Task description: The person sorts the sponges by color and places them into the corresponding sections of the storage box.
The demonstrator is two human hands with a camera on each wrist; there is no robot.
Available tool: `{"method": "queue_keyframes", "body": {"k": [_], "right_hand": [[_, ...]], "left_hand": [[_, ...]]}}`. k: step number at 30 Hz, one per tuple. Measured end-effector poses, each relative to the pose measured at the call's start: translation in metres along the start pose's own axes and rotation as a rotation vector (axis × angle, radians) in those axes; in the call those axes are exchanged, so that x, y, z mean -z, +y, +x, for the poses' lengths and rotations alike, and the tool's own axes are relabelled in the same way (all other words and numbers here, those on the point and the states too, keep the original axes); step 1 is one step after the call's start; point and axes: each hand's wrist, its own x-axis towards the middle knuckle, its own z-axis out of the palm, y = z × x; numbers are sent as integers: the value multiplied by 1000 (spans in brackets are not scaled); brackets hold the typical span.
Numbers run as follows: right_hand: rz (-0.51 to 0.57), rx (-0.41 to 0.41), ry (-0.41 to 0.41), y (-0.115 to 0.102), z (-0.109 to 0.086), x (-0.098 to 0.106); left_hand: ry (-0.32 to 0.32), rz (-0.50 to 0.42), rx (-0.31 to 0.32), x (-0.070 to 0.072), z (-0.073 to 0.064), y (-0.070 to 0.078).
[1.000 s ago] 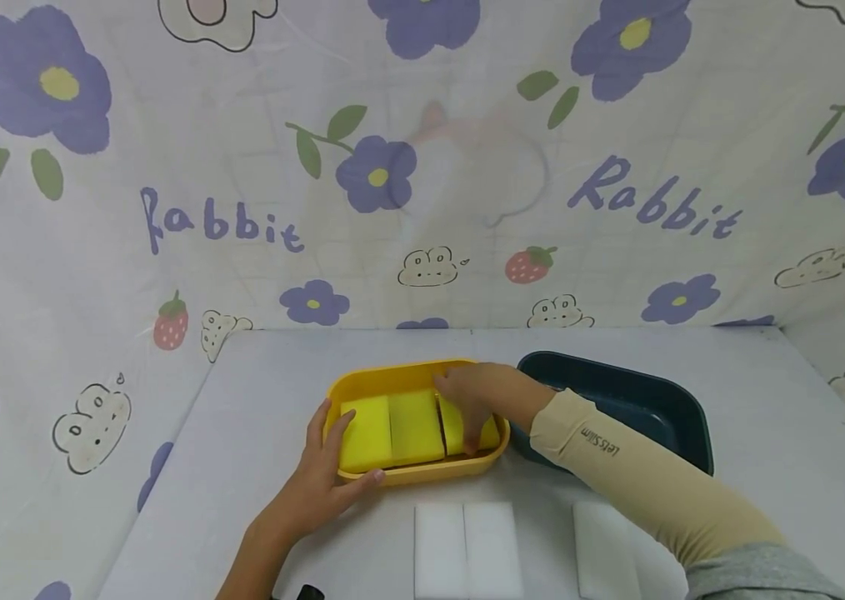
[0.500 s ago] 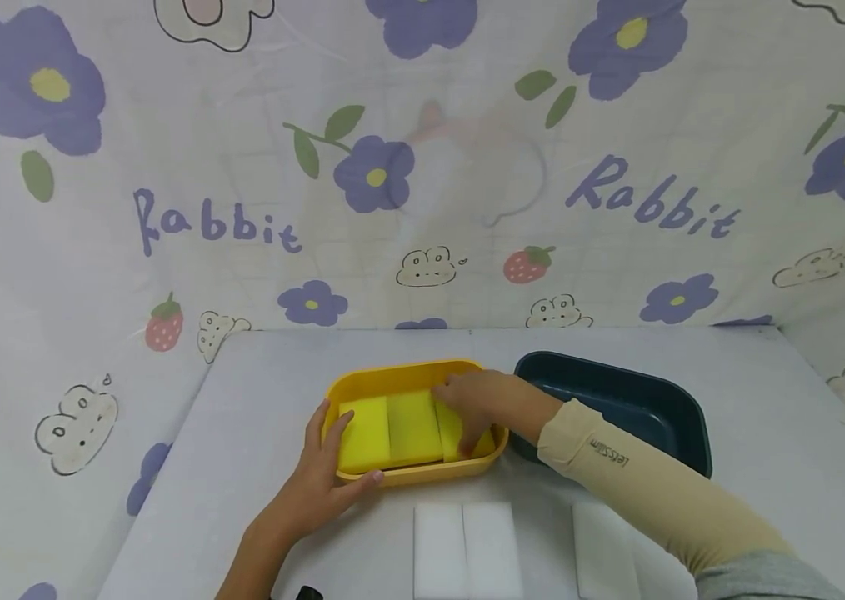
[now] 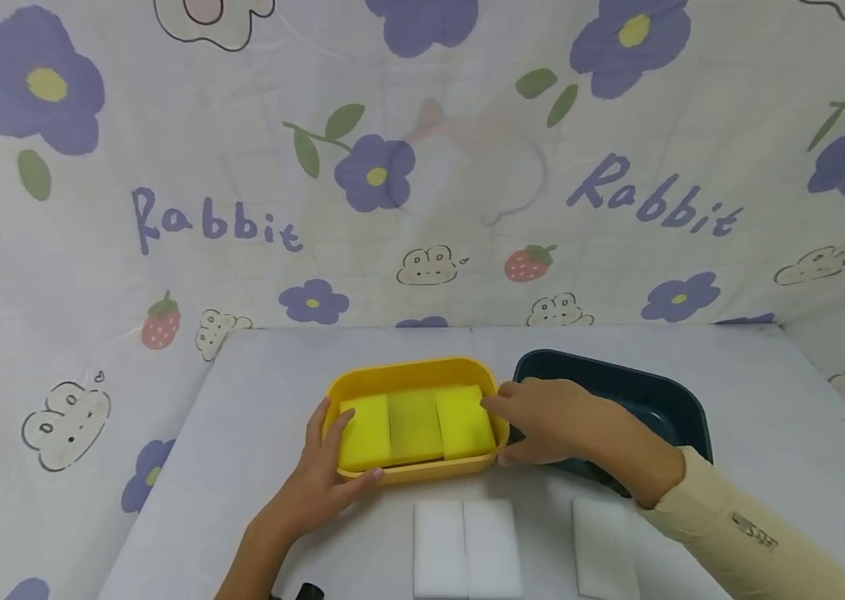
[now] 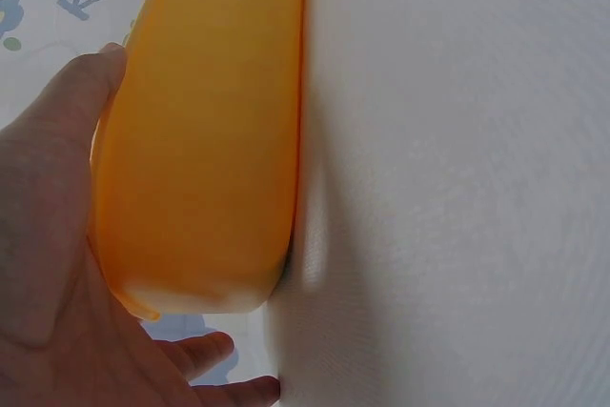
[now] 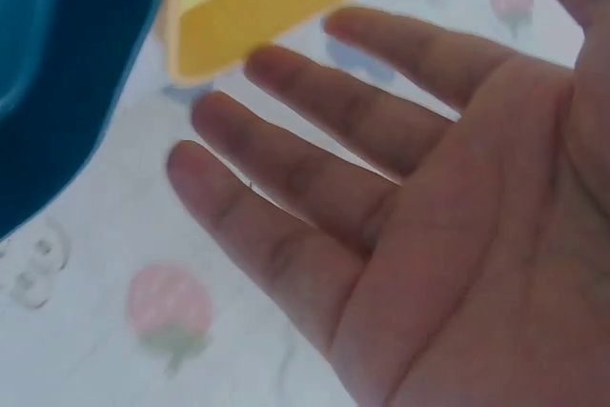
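My left hand (image 3: 325,479) holds the left end of a yellow plastic container (image 3: 422,477), thumb along the front rim and a finger reaching over the edge. In the left wrist view that thumb (image 4: 95,78) presses the container's wall (image 4: 205,140), while two other fingers extend past its end. Inside lie a left yellow sponge (image 3: 365,433), a darker middle sponge (image 3: 415,427) and a right yellow sponge (image 3: 465,422), side by side. At the right rim is my right hand (image 3: 565,421), fingers extended and nothing in its palm (image 5: 457,235).
A dark teal container (image 3: 681,408) stands right of the yellow one, partly behind my right forearm. Two white blocks (image 3: 465,550) lie side by side in front, with another white block (image 3: 604,550) farther right. A patterned curtain (image 3: 422,167) closes off the back.
My right hand has drawn out of the yellow container to the right, letting go of the right sponge, which now sits in line with the others. The left hand stays put.
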Motion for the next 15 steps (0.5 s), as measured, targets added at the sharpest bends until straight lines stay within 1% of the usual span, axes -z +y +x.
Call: {"method": "queue_keyframes", "body": {"k": [6,8,11,15], "right_hand": [[247,-72,-23,34,-36,-9],[300,-83,-22,44,-45,-14],[340,-99,-10,56,-59,-24],[339,-119,22,71,-75,-40]], "left_hand": [[4,-6,5,0,0,-1],[6,-6,6,0,0,-1],[4,-8,3,0,0,-1],[-3,-4,2,1,1,0]]}}
